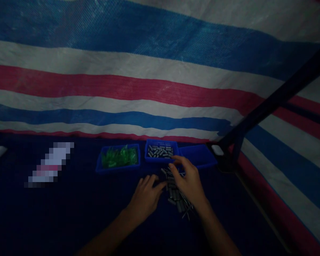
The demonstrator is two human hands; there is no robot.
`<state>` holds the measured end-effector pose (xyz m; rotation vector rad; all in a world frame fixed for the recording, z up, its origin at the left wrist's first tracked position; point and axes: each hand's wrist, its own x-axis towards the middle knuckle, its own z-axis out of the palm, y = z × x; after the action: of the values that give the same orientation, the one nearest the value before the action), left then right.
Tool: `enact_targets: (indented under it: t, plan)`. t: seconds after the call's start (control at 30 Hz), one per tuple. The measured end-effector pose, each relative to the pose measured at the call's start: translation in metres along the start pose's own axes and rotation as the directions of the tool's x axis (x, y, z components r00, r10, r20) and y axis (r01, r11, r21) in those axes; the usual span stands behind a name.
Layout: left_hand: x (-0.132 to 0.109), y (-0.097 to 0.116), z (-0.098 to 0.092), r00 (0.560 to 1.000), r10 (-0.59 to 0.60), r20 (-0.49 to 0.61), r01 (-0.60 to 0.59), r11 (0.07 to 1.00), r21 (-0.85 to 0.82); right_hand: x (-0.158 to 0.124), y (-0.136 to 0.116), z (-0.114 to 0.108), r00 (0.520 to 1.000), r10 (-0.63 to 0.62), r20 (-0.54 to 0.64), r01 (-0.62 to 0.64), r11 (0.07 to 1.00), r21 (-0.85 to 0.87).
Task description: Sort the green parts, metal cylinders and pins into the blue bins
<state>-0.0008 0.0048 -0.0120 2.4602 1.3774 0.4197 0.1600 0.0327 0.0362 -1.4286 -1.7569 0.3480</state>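
My left hand (146,193) lies on the dark table with its fingers stretched out toward a pile of small grey metal cylinders (176,199). My right hand (188,181) hovers over the far end of that pile, fingers curled and tips pinched near the front rim of a blue tray of grey cylinders (161,151). Whether the pinch holds a piece is hidden. To the left stands a blue tray of green translucent pieces (119,158).
A third blue tray (198,156) sits to the right, contents not visible. A striped red, white and blue tarp (149,89) forms the back wall. A dark diagonal bar (277,97) rises at the right. A blurred pale object (52,163) lies at the left.
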Motion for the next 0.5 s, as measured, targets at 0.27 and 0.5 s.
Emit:
enact_targets:
  t: [0.27, 0.5]
  plan:
    - [0.003, -0.002, 0.002, 0.998, -0.056, -0.043, 0.057, 0.998, 0.014, -0.025, 0.018, 0.029, 0.992, -0.023, 0.127, 0.016, 0.998, 0.055]
    - [0.010, -0.020, -0.002, 0.951, -0.276, -0.136, 0.214, 0.912, -0.351, -0.028, 0.008, 0.023, 0.919, -0.198, 0.340, 0.194, 0.980, 0.047]
